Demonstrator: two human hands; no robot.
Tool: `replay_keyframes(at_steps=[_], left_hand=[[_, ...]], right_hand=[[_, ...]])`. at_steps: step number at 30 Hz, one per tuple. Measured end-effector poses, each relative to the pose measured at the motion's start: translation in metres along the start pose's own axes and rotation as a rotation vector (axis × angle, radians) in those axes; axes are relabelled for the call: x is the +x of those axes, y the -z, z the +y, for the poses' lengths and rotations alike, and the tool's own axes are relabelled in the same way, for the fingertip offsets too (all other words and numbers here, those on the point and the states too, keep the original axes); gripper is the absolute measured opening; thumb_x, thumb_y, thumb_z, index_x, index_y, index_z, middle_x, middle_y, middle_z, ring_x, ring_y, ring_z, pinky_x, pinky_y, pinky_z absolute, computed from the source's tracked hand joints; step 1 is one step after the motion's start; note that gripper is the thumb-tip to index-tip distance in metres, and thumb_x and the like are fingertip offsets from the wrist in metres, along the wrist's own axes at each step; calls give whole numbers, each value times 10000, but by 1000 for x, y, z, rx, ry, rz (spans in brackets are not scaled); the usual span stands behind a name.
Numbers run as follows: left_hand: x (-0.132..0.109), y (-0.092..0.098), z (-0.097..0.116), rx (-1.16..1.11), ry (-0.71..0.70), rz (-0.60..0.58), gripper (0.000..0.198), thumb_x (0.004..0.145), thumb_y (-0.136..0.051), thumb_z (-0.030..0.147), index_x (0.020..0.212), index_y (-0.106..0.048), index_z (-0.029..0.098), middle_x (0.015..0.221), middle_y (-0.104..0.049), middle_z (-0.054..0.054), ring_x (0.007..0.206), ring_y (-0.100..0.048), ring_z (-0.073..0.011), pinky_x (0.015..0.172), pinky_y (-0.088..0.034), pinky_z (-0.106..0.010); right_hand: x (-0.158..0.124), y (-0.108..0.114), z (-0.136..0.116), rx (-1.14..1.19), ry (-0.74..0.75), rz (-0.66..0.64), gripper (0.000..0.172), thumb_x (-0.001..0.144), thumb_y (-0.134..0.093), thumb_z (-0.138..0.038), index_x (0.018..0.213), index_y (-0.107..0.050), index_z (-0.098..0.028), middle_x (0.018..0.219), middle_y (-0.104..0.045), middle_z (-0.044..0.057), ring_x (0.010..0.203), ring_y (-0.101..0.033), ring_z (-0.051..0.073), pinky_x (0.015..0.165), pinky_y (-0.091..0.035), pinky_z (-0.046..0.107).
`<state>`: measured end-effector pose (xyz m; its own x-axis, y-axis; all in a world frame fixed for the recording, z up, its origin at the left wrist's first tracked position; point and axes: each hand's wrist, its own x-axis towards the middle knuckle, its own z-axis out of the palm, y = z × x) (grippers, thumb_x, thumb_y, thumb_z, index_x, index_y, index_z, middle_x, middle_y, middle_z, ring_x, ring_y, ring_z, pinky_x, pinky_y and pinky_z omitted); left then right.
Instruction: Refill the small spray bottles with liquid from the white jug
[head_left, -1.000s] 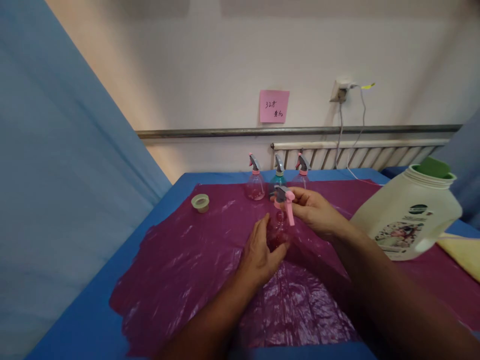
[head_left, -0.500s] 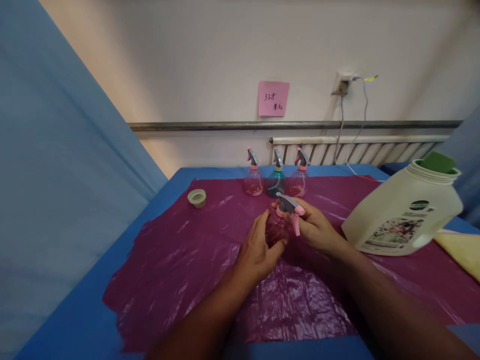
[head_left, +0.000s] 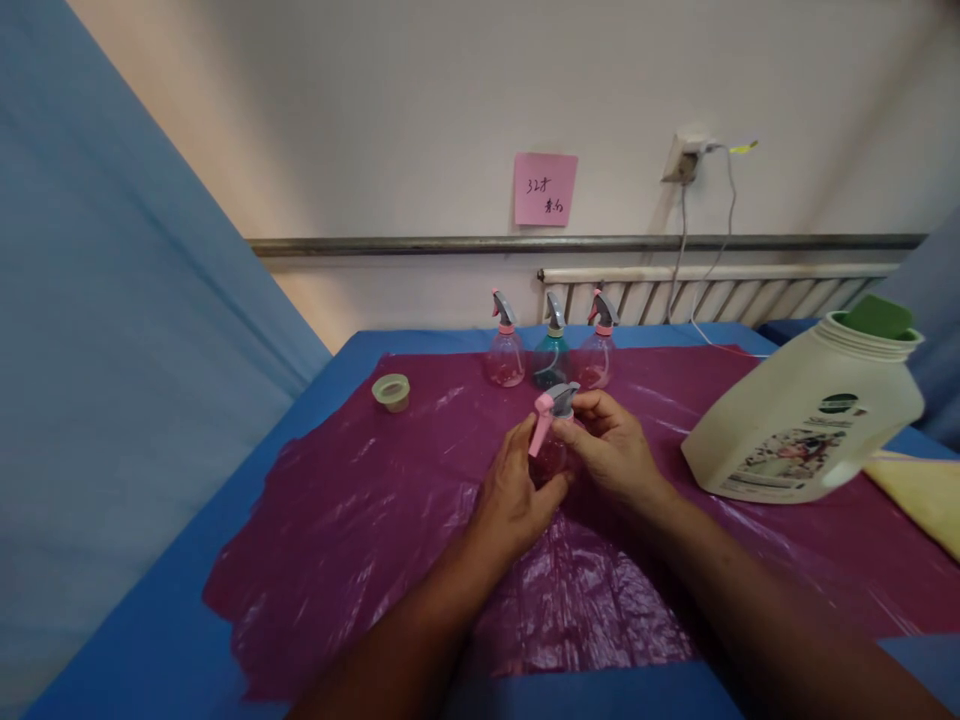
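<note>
Upright on the purple plastic sheet stands a clear spray bottle with a grey and pink trigger head. My left hand is wrapped round the bottle's body from the left. Fingers of my right hand are closed at the bottle's neck, on the collar under the trigger head; the hand partly hides that collar. The pink trigger points toward me and to the left. Behind it stand two clear spray bottles with pink collars and a teal one between them.
A large cream jug, with something green in its mouth, stands on the right beside a yellow cloth. A small pale green cap lies at the left on the purple sheet. A blue curtain hangs at the left.
The trigger head has turned on the bottle: its nozzle and trigger swung from the right round to the front left. My right hand's fingers shifted at the neck; my left hand stayed.
</note>
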<state>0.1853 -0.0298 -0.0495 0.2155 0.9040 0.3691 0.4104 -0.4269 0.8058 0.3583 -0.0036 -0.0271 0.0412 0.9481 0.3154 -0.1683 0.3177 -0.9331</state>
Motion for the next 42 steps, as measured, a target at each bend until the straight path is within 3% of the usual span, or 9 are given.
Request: replay_keyframes(at_steps=[8,13,18,23,26,32,42], left_hand=[[0,0,-2,33,-42,22,864,905,-835,227,1687,-474,297,1698,-585,-134,1598,-554,-375,1348,-447,-637],[1,-1,-4,19,-54,25,790,928,-844,269,1643,-509,268,1673,-601,-152,1568,-582,-371,1330,-460,-634],[2,1,-2,22,-86,1,798,908,-850,217,1638,-537,291,1631,-627,-121,1552,-584,-358,1322,-465,-612],[2,1,-5,41,-92,5,888,919,-860,250,1707,-458,327,1677,-588,-118,1563,-568,-372,1313,-472,-621],[3,0,-6,61,-109,12,926,921,-863,260,1731,-420,334,1671,-593,-114,1580,-551,-376,1332,-452,-627],[4,1,-7,55,-151,2,982,950,-848,266,1780,-332,360,1706,-567,-102,1595,-542,-343,1339,-455,-582],[1,-3,-10,66,-65,15,904,942,-862,320,1729,-418,315,1750,-524,-130,1649,-492,-371,1378,-405,-627]], right_hand=[[-2,-15,7,-25,43,149,446,783,-989,-443,982,-628,-273,991,-758,0,947,-720,203,925,-578,373],[-1,-20,-5,48,16,105,477,756,-999,-429,1037,-645,-276,1042,-791,24,1037,-744,233,1003,-586,404],[1,-15,-14,45,-36,-13,477,793,-977,-465,1157,-736,-273,1292,-817,80,1219,-738,272,1169,-544,475],[-2,-8,-15,95,-68,-51,442,828,-957,-540,1137,-778,-280,1265,-834,73,1194,-752,282,1151,-561,473],[-3,-3,-13,148,-38,-61,422,930,-867,-548,1246,-775,-285,1318,-825,85,1238,-753,293,1169,-552,480],[-3,1,-7,297,-66,-40,709,913,-868,-455,1554,-592,-333,1438,-795,87,1348,-739,315,1219,-527,536],[0,-4,-14,202,-90,-7,663,772,-992,-474,1343,-697,-310,1308,-841,79,1268,-768,296,1166,-572,496]])
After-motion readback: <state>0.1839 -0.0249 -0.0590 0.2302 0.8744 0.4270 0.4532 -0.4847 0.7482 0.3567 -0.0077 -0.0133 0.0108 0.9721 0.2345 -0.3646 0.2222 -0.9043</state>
